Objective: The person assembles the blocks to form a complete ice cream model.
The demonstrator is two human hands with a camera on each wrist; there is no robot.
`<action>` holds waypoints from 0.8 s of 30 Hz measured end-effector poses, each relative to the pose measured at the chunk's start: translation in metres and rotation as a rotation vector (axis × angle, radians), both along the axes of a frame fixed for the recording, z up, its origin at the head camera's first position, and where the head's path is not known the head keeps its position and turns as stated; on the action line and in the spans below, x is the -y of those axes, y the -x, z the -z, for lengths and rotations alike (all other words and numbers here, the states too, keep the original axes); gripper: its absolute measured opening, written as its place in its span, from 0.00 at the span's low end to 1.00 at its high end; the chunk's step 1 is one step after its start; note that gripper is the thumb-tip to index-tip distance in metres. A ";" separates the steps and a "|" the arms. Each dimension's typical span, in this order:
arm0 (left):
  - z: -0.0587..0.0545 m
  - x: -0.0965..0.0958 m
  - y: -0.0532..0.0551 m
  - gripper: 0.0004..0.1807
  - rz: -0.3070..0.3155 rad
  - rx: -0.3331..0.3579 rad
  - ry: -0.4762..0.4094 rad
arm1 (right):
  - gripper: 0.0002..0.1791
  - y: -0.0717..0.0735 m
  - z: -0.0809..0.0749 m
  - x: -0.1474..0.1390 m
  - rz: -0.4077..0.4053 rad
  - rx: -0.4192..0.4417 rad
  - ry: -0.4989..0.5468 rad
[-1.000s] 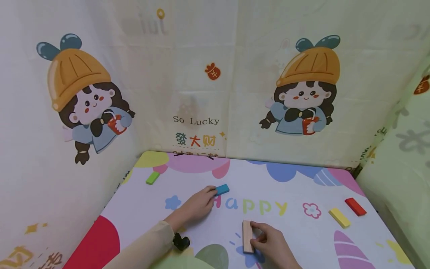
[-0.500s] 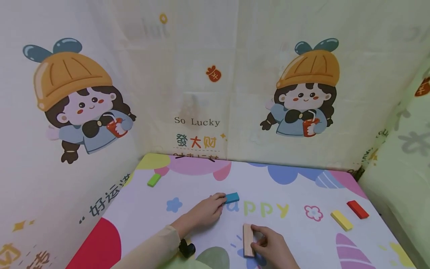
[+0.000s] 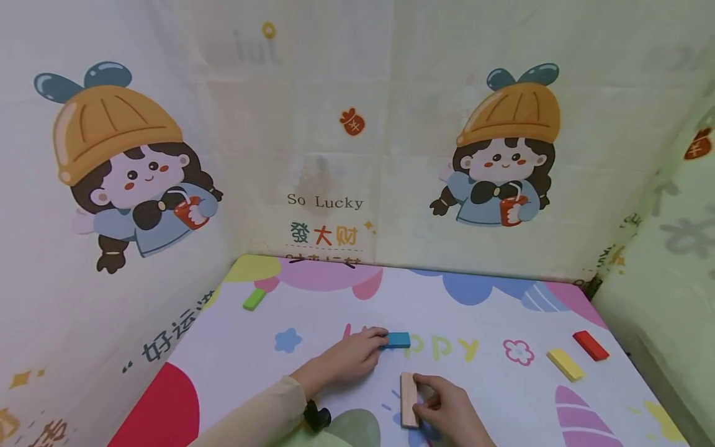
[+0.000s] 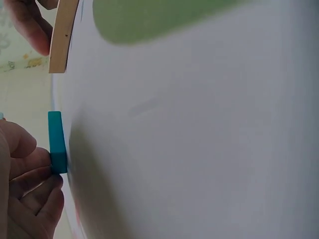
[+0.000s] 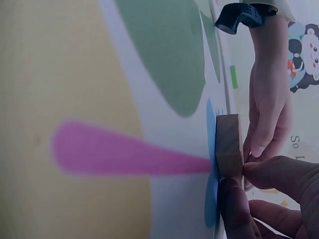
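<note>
A blue block (image 3: 398, 340) lies flat across the printed letters near the middle of the table. My left hand (image 3: 357, 357) holds it by its left end; in the left wrist view the fingertips (image 4: 55, 181) meet that end of the block. Nearer to me and slightly to the right, a plain wooden block (image 3: 409, 400) points lengthwise away from me. My right hand (image 3: 447, 403) grips its right side with thumb and forefinger. The right wrist view has the wooden block (image 5: 229, 142) resting on the tabletop. A gap separates the two blocks.
A green block (image 3: 254, 299) lies at the far left of the printed table (image 3: 491, 397). To the right are a yellow block (image 3: 565, 364) and a red block (image 3: 590, 345). Printed cloth (image 3: 413, 186) hangs behind and at both sides. A black device (image 3: 317, 416) is on my left wrist.
My left hand has brought the blue block rightward and nearer to me, turning it from slanted to almost straight across. The wooden block and my right hand have stayed nearly still.
</note>
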State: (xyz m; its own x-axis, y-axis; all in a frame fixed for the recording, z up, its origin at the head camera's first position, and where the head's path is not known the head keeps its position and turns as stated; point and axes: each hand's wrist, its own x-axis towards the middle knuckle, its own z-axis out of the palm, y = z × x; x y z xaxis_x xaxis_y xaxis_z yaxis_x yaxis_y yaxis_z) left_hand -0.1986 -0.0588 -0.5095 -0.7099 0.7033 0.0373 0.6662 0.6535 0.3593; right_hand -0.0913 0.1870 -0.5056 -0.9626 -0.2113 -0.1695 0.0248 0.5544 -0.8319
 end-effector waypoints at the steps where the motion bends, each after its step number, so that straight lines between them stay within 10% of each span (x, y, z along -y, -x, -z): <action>1: 0.000 0.000 -0.001 0.22 0.005 0.005 -0.005 | 0.29 0.000 0.000 0.000 -0.001 0.004 -0.001; 18: 0.001 -0.003 -0.011 0.23 0.058 0.038 -0.054 | 0.30 0.001 0.002 0.001 0.007 0.015 -0.006; 24: -0.004 0.000 -0.014 0.23 0.019 0.187 -0.159 | 0.28 -0.001 0.000 0.001 0.067 -0.009 -0.006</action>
State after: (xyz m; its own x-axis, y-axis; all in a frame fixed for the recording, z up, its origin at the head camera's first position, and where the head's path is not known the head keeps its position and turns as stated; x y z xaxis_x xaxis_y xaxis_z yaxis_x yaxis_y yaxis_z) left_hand -0.1845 -0.0588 -0.5050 -0.7016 0.7124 0.0180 0.5900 0.5665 0.5753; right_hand -0.0906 0.1859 -0.5053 -0.9759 -0.1457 -0.1623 0.0547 0.5569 -0.8288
